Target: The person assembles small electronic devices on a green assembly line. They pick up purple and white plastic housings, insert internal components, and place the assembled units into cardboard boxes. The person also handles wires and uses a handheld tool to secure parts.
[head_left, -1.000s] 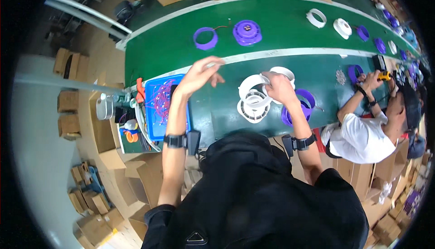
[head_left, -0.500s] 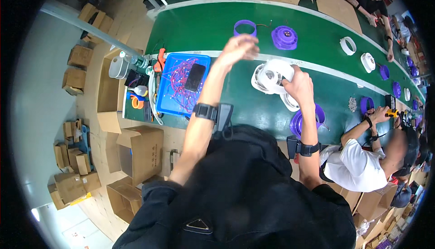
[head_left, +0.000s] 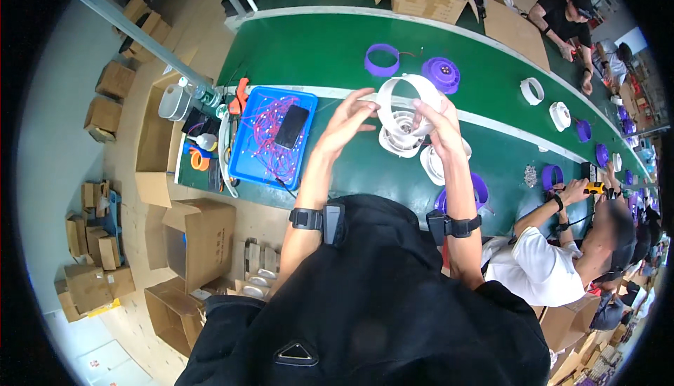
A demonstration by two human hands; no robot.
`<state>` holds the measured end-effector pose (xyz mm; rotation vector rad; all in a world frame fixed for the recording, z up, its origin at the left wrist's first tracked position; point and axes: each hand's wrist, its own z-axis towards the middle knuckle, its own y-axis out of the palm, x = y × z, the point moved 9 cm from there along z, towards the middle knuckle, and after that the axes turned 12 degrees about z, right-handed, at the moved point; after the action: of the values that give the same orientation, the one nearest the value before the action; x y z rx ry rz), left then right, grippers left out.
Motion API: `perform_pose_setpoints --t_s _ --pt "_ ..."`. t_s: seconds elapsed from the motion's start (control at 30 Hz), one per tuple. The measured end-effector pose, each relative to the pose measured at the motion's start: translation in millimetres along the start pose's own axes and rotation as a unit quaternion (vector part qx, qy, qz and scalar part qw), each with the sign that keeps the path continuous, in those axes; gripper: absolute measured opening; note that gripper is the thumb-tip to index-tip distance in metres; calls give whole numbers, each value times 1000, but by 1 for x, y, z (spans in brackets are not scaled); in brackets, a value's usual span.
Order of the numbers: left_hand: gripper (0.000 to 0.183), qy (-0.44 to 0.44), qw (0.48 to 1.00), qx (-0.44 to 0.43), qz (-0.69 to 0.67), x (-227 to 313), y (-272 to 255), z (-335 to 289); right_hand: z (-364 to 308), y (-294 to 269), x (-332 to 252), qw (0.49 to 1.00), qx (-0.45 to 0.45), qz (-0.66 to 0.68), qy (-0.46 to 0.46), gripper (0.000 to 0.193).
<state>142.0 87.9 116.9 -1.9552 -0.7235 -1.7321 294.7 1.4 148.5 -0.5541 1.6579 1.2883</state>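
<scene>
My right hand (head_left: 442,123) grips a white plastic ring (head_left: 425,91) by its right side, holding it up and tilted above the green table. At the ring's left edge is my left hand (head_left: 344,125), fingers spread and thumb close to the rim; whether it touches cannot be made out. Below the ring sits a round white housing (head_left: 399,149) with a ribbed centre, partly hidden by the ring. Another white round part (head_left: 434,167) lies under my right wrist, and a purple ring (head_left: 480,188) stands partly behind my right forearm.
To the left, a blue tray (head_left: 241,161) holds red-pink wires and a black phone (head_left: 291,126). Farther back lie a purple ring (head_left: 381,70) and a purple housing (head_left: 441,75). A co-worker in white (head_left: 537,267) works at right with a yellow tool (head_left: 594,187).
My right hand has lifted the white ring up and left, off the white housing. My left hand has come down beside the ring's left edge.
</scene>
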Motion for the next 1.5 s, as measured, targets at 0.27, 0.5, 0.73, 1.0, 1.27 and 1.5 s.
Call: perform_pose_setpoints --t_s 0.27,0.5,0.73,1.0,1.27,1.5 --pt "50 57 996 11 -62 57 -6 9 22 49 -57 982 -144 123 -27 34" --pt "66 120 991 51 -40 104 -5 13 26 79 -74 981 -127 8 -143 29" --pt "74 -35 995 82 -43 19 -13 4 26 63 26 990 -131 -33 -29 38" --pt "71 -115 989 39 -86 -33 -2 -17 16 55 41 980 -154 -98 80 35" --pt "77 -117 992 15 -45 -25 10 -5 26 2 27 986 -113 -123 27 28" --pt "76 -141 970 -44 -191 -59 46 8 18 -6 28 981 -74 -176 13 40"
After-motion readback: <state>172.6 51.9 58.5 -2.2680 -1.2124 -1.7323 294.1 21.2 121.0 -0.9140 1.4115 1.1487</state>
